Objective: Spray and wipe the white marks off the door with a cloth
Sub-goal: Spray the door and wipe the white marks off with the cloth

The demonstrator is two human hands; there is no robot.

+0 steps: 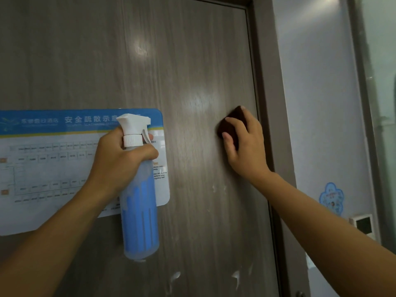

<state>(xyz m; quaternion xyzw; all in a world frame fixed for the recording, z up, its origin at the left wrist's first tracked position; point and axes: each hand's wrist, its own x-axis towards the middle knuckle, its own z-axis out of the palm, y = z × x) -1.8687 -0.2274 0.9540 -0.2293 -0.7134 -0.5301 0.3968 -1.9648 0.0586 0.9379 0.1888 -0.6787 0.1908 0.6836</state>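
Note:
The grey-brown wood-grain door [192, 61] fills most of the view. My left hand [120, 159] grips the neck of a blue spray bottle [139, 211] with a white trigger head, held upright in front of the door. My right hand [244, 144] presses a folded dark brown cloth [232, 123] flat against the door near its right edge. White marks [218, 188] show faintly below that hand, and larger white smears [235, 276] sit low on the door, with another white smear [174, 277] to their left.
A blue and white evacuation plan sign [53, 163] is fixed to the door on the left, partly behind the bottle. The door frame [272, 103] runs down the right. Beyond it is a pale wall with a blue sticker [331, 198] and a wall switch [364, 225].

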